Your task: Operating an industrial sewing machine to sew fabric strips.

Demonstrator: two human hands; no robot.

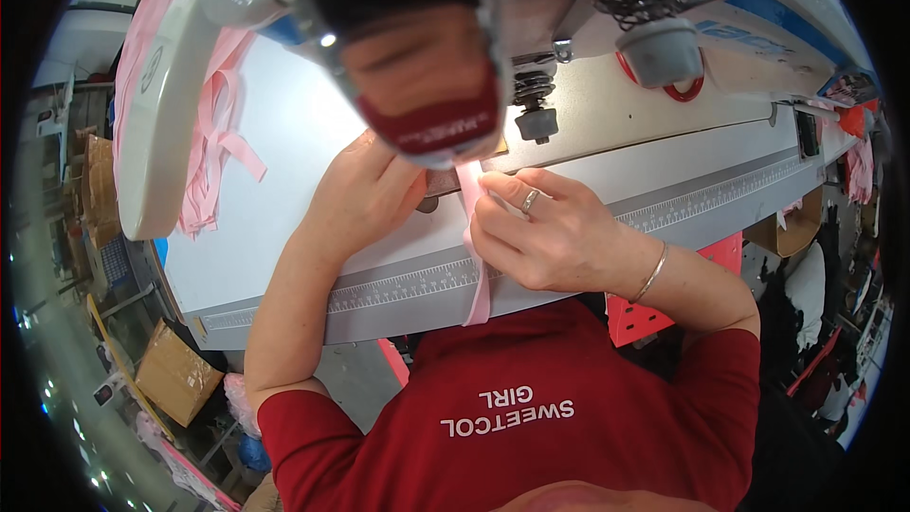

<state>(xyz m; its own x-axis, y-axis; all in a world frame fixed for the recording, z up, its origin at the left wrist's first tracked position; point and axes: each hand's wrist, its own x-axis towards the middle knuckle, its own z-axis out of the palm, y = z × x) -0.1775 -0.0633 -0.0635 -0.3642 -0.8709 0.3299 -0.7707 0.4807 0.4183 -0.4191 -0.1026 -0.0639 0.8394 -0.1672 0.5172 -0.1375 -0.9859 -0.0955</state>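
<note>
A narrow pink fabric strip (479, 294) runs from beneath the sewing machine head (408, 47) and hangs over the table's front edge toward me. My right hand (555, 232) pinches this strip between thumb and fingers, just on the near side of the machine head. On the other side of the strip, my left hand (365, 194) rests low on the table beside the machine's needle area. Its fingertips pass behind the machine head, so whether they hold cloth is hidden. The needle and presser foot are also covered from view.
Pink strips (204, 171) lie heaped at the table's left, near a pale curved machine part (161, 142). A printed ruler (408, 286) follows the table's front edge. Red loop handles (684, 90) show behind the machine. A cardboard box (180, 372) stands below left, a red perforated panel (654, 318) below right.
</note>
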